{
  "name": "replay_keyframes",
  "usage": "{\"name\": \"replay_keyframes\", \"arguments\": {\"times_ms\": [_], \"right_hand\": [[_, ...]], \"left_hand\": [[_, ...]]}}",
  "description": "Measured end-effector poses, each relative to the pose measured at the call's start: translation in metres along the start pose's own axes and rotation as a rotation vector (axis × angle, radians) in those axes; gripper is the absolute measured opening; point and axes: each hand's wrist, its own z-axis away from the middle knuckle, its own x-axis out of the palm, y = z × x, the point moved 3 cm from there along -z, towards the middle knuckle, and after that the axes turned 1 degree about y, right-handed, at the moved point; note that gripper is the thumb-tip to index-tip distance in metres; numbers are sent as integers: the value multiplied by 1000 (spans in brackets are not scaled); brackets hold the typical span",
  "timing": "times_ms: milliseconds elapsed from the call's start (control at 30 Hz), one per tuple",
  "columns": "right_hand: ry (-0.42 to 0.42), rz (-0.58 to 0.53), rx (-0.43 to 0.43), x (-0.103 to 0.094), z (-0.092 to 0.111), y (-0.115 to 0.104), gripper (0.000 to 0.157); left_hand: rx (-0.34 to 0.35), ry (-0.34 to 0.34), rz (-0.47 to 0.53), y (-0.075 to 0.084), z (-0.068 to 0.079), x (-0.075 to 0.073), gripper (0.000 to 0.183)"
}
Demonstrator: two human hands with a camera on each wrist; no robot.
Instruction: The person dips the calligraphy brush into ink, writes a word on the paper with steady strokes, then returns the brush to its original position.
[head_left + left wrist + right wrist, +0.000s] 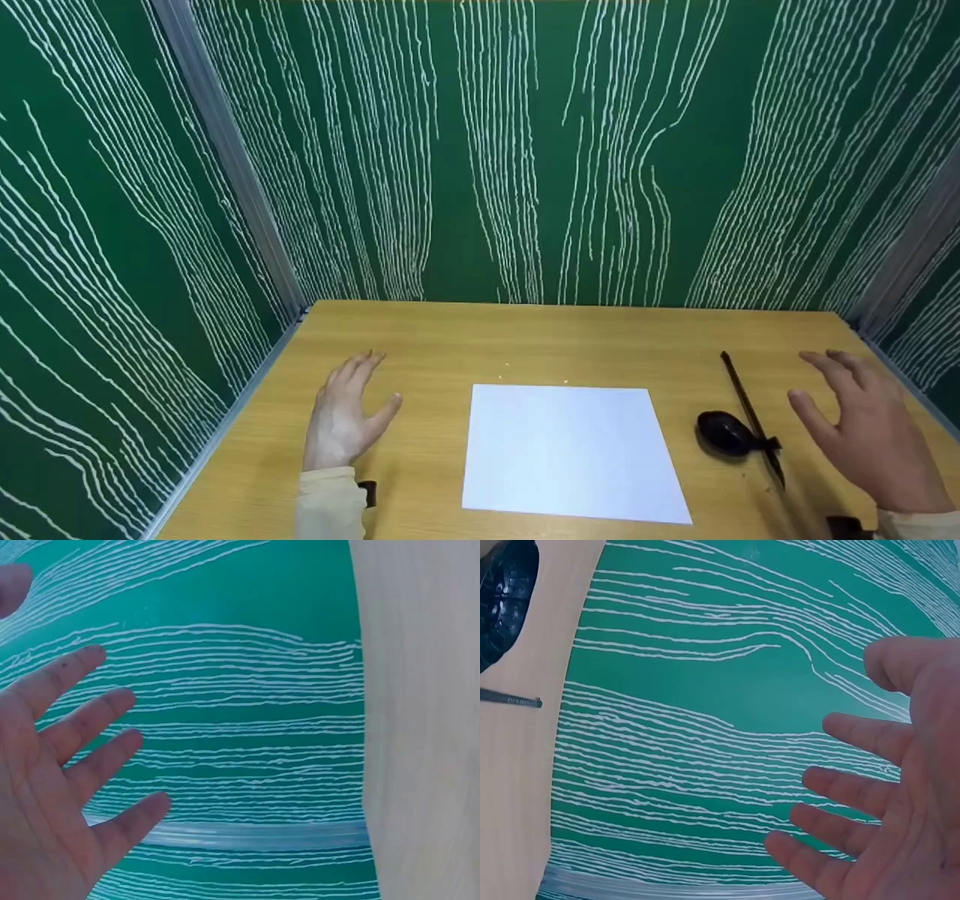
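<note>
A white sheet of paper (570,451) lies on the wooden table between the hands. To its right sits a small, glossy black oval dish (724,433) with a short stub. A slim dark stick (738,385), like a pen or brush, lies across that stub. My left hand (343,420) hovers left of the paper, fingers extended and thumb spread, holding nothing. Right of the dish and stick is my right hand (870,431), also spread and bare, apart from both. Each wrist view shows the palm and separated fingers of the left hand (52,787) and right hand (907,787).
Green panels (442,187) with wavy white lines enclose the table (420,337) at the back and sides. Grey metal posts (240,165) stand at the back corners. Tiny white specks lie just behind the paper.
</note>
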Motion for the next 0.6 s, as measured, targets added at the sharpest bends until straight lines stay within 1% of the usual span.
{"name": "replay_keyframes", "arguments": {"times_ms": [100, 200, 333, 400, 500, 600], "right_hand": [[-12, -28, 27, 2, -4, -3, 45], [-45, -95, 91, 7, -12, -7, 41], [-119, -204, 172, 18, -29, -2, 38], [-154, -217, 178, 27, -39, 4, 37], [-239, -188, 155, 43, -55, 17, 36], [-358, -170, 127, 62, -69, 31, 38]], "left_hand": [[-31, -39, 3, -1, 1, 5, 65], [-65, -104, 15, -1, 1, 15, 66], [-50, -167, 43, -1, 1, 28, 67], [-35, -198, 52, -1, 0, 35, 67], [-15, -249, 69, -1, 0, 44, 68], [-13, -306, 90, -2, 2, 51, 67]]}}
